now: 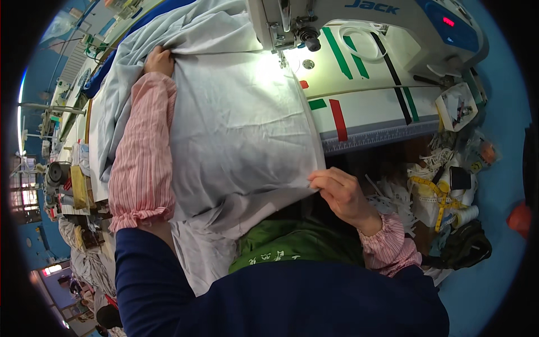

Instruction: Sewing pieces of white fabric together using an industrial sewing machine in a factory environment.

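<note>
A large piece of pale grey-white fabric [241, 123] covers the left of the sewing table and drapes over its front edge toward my lap. My right hand [341, 194] pinches its right edge near the front corner. Farther back on the left, my left hand [159, 62] grips a bunched fold of the cloth, its fingertips partly hidden in the folds. The fabric's right edge runs from my right hand back to the lit needle area [282, 60] of a sewing machine [359, 17]. Whether the presser foot is down on the cloth, I cannot tell.
Green, red and black tape strips and a ruler [382, 135] mark the table right of the cloth. A small white box [457, 106] of tools stands at its right end. Below lie a yellow tape measure [441, 199], thread spools [466, 215] and scraps. More fabric hangs at left.
</note>
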Motion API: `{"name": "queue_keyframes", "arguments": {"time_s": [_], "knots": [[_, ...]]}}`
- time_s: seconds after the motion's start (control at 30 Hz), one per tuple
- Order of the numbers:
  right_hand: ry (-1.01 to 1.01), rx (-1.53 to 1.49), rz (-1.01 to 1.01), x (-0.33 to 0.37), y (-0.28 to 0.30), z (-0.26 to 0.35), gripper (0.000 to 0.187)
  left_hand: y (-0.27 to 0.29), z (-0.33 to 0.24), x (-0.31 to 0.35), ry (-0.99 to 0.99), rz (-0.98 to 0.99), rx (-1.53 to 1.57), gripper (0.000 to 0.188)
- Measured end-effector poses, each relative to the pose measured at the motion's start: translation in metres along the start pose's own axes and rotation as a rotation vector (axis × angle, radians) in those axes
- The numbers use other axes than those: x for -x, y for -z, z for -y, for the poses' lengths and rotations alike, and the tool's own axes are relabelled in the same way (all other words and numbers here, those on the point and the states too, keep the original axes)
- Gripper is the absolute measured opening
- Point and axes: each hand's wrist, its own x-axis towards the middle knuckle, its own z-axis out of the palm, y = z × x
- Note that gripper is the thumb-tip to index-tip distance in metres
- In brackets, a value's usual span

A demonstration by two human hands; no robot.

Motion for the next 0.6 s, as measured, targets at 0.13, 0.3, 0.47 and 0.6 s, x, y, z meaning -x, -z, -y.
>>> {"name": "queue_keyframes", "arguments": {"time_s": [0.13,0.3,0.47,0.6], "knots": [[-0.057,0.021,-0.066,0.027,-0.023,0.001,0.024,0.041,-0.009,0.012,0.044,0.309,-0.035,0.021],[-0.050,0.085,-0.146,0.055,-0.048,-0.006,0.023,0.111,-0.105,0.098,-0.252,-0.328,0.320,0.014],[-0.008,0.191,-0.123,0.059,-0.068,0.000,0.027,0.131,-0.204,0.283,-0.401,0.140,0.706,0.031],[0.049,0.437,-0.048,0.061,-0.075,0.004,0.027,0.099,-0.212,0.339,-0.199,0.152,0.521,0.024]]}}
